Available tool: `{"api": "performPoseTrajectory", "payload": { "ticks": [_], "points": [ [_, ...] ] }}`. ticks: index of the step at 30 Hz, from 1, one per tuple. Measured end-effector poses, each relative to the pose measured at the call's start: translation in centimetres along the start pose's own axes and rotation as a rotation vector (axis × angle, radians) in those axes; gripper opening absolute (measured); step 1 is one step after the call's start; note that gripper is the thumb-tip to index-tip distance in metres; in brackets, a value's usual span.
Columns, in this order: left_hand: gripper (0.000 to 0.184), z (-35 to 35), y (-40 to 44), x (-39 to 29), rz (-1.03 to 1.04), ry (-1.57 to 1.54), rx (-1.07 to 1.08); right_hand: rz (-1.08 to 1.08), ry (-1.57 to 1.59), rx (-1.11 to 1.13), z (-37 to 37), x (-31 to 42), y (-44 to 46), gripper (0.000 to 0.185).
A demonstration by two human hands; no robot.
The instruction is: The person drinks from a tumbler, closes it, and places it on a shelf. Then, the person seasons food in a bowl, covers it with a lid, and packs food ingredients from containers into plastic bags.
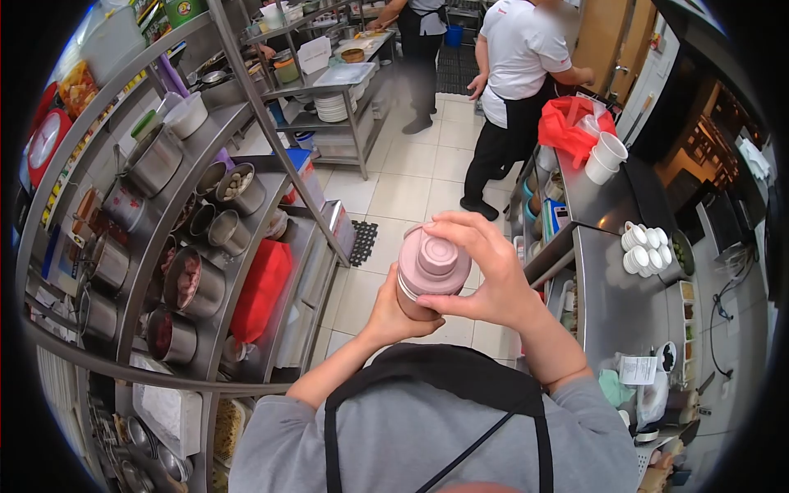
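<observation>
1. Pink bottle [421,287] is being held in both bare hands, in front of the chest, above the tiled floor [403,189]; stepped lid [437,256] is being turned up toward the camera
2. Left hand [394,312] is being kept around the lower body of the bottle, from the left and near side; fingers are being clamped on it, partly hidden behind it
3. Right hand [493,267] is being placed at the lid from the right; thumb is being pressed on the near edge, forefinger is being laid over the far edge, so fingers are being held apart, clamped on the lid between them
4. On the left, pots [209,289] are being held on a metal rack [233,57], some with food inside; a red item [261,287] is being kept beside them, exact type cannot be told
5. On the right, small white cups [647,246] are being grouped on the steel worktop [606,304]; farther along, white tubs [608,152] are being stacked beside a red bag [565,123]
6. Ahead, a person in a white shirt [519,49] is being seen near the bag, another person in a dark apron [422,62] by the plates [333,108] and shelves
</observation>
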State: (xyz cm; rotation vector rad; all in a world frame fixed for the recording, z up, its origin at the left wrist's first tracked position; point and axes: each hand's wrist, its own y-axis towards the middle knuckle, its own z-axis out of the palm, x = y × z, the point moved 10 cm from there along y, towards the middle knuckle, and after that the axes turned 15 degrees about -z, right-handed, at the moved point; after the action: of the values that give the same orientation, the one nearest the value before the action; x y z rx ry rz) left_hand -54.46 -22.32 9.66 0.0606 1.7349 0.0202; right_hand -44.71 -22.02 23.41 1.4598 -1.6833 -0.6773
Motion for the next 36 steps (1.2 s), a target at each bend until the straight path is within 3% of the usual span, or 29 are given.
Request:
{"api": "performPoseTrajectory", "payload": {
  "ticks": [12, 16, 21, 30, 36],
  "points": [
    [0.087, 0.3, 1.1, -3.0, 0.062, -0.015, 0.077, -0.092, 0.010, 0.009, -3.3, 1.5, 2.4, 0.066],
    [0.087, 0.5, 0.9, -3.8, 0.025, -0.030, 0.086, -0.105, 0.100, -0.125, -6.2, 1.4, 3.4, 0.063],
    [0.087, 0.9, 0.5, -5.4, 0.116, 0.036, 0.069, 0.116, 0.138, -0.467, -11.0, -2.0, -0.2, 0.067],
    [0.095, 0.5, -0.7, -9.9, 0.232, 0.040, 0.115, 0.411, 0.101, -0.476, -10.7, -6.9, -9.9, 0.060],
    [0.086, 0.2, -1.4, -13.8, 0.546, 0.021, 0.124, 0.599, -0.023, -0.509, -11.7, -8.7, -16.0, 0.057]
  ]
}}
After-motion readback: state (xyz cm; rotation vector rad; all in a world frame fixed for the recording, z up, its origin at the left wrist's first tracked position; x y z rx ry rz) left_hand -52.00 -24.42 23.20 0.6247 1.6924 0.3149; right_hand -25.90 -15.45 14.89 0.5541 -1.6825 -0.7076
